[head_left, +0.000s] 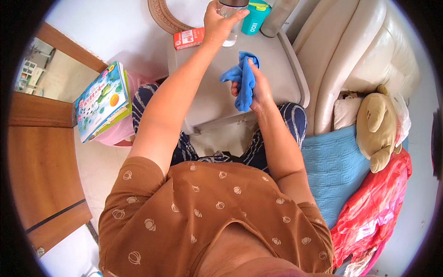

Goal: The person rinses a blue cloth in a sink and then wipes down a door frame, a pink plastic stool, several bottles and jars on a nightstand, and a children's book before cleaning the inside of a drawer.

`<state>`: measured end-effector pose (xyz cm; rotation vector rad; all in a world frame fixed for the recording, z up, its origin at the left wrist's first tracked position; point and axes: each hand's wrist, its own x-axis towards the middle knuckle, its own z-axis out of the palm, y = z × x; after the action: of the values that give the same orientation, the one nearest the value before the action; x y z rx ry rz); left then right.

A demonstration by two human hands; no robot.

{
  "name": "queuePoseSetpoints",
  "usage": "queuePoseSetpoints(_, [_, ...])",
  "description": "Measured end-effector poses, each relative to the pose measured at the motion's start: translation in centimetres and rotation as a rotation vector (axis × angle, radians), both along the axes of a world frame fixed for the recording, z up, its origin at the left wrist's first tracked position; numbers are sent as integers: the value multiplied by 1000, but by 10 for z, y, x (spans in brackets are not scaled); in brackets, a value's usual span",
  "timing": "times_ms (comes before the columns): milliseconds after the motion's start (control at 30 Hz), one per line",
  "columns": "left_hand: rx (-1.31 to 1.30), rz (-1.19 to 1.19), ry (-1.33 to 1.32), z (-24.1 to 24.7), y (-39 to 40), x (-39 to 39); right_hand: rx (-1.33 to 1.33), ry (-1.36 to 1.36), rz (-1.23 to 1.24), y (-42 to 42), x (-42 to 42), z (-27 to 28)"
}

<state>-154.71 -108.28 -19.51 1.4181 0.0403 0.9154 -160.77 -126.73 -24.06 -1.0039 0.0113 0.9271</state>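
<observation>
At the back of the small grey table (207, 86), my left hand (223, 24) grips a clear bottle (230, 41) with a dark lid. The bottle is upright, and its top runs up to the picture's edge. Nearer to me, over the tabletop, a crumpled blue cloth (246, 81) is bunched in my right hand (261, 88). Close behind the bottle's right side stands a teal cup (255, 21) with a yellow-green lid strap. A tall greyish see-through container (278, 19) stands beside that cup. The red and white carton (188, 38) lies left of the bottle, partly behind my left wrist.
Picture books (102, 100) are stacked on a pink plastic stool (119, 133) at left, near a wooden door (45, 166). To the right is a cream leather sofa (339, 65) with a blue quilted cover (332, 166), a beige plush toy (375, 121) and red fabric (373, 204).
</observation>
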Motion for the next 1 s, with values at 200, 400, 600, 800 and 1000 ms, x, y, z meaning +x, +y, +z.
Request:
queuePoseSetpoints(200, [-28, 107, -3, -45, 40, 77, -2, -13, -45, 1, 7, 4])
queuePoseSetpoints(400, [111, 256, 73, -61, 37, 100, -38, -27, -15, -3, 16, 1])
queuePoseSetpoints(600, [93, 131, 103, -55, 30, 78, -63, -23, -16, 2, 14, -1])
queuePoseSetpoints(800, [592, 187, 340, -91, 83, 39, -20, -7, 7, 6, 13, -7])
queuePoseSetpoints(1000, [1381, 176, 919, -81, 121, -34, 60, -43, -47, 7, 16, -14])
